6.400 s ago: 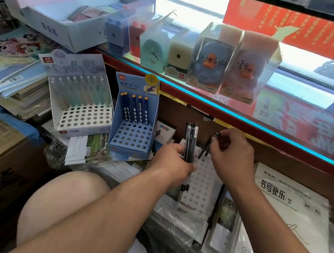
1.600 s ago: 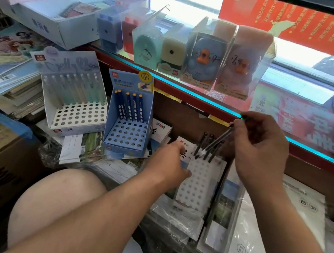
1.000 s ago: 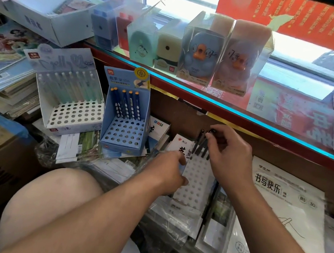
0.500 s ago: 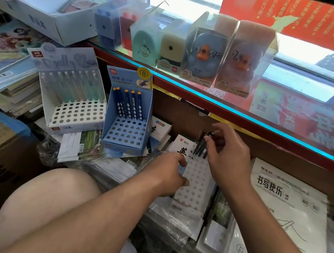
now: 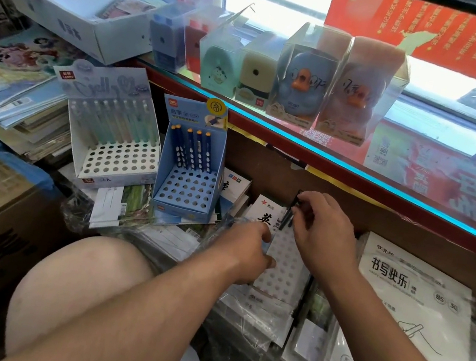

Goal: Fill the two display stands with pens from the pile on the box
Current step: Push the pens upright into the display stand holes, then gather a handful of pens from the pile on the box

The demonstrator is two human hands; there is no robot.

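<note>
Compared with a moment and a half ago, the right hand (image 5: 323, 237) is no longer lifting a slanted bunch of pens above the stand. It is sitting low at the far row of the white stand (image 5: 284, 266), much as it was half a second ago. The left hand (image 5: 247, 252), which was carrying an upright bundle of pens some seconds earlier, is now carrying none and is staying at the stand's left edge. The other two stands are keeping their places.

The right hand is arching palm-down from the right, its fingers (image 5: 308, 203) curling in and pinching the dark pens (image 5: 287, 218) near their tops. The pens are standing almost upright in the back holes, with one cap poking up above the knuckles. How many are standing there I cannot tell. The left forearm is reaching in from the lower left, forefinger and thumb closing on the white stand's left edge.

The white stand is lying on plastic-wrapped notebooks (image 5: 252, 315), just right of the blue stand (image 5: 187, 179), which is holding a row of dark blue pens (image 5: 192, 150) at its back. The pale stand (image 5: 112, 160) further left is holding a row of pastel pens (image 5: 111, 121).
</note>
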